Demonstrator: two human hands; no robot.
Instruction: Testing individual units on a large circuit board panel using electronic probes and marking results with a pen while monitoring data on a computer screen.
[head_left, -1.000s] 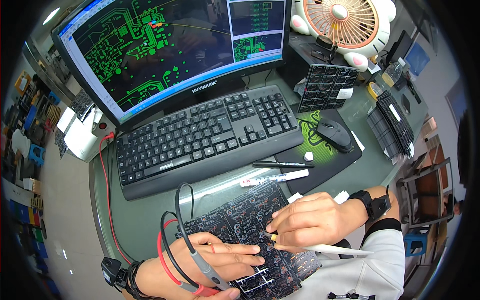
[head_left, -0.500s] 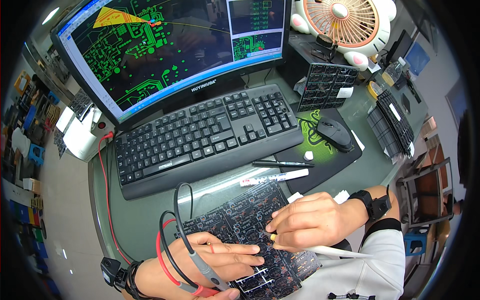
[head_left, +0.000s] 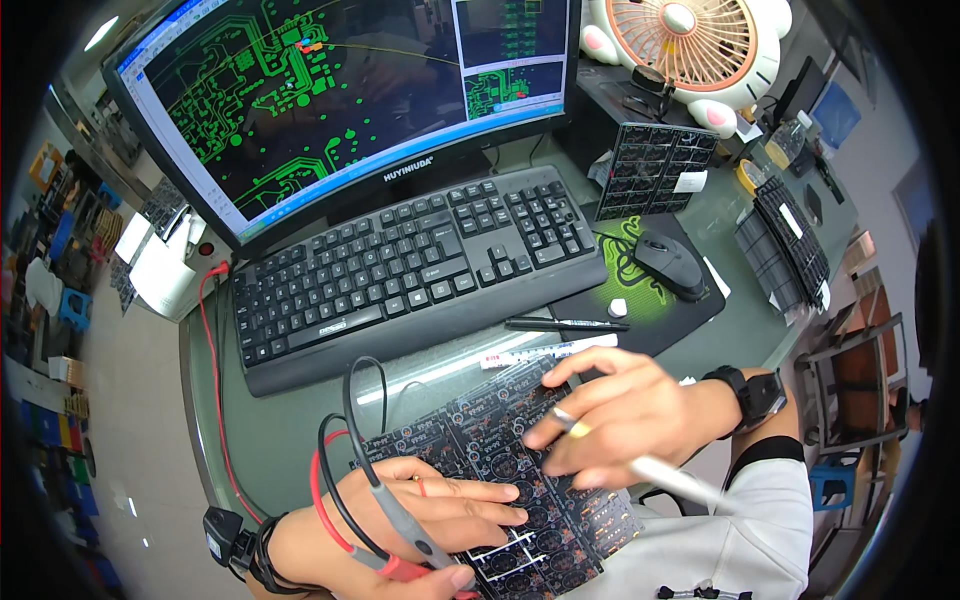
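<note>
A dark circuit board panel (head_left: 480,455) with rows of round and rectangular outlines lies at the desk's front edge, by my lap. My left hand (head_left: 440,505) rests on its left part, fingers stretched flat on the surface. A grey test probe (head_left: 410,525) and a red test probe (head_left: 405,568) are held by its thumb, their leads looping over the hand. Above the board's right side, my right hand (head_left: 625,410) is closed around a white pen-shaped tool (head_left: 675,483) with a yellow band. Motion smears the tool; whether its tip touches the board I cannot tell.
Behind the board stand a keyboard (head_left: 420,270) and a monitor (head_left: 330,110) with green circuit traces. Pens (head_left: 565,325), a small white cap (head_left: 617,308) and a mouse (head_left: 668,266) lie to the right. Farther off are a fan (head_left: 690,50) and stacked boards (head_left: 785,245).
My right hand has lifted and shifted up toward the pens, the white tool tilting with it. My left hand has stayed in place. A yellow wedge has vanished from the screen.
</note>
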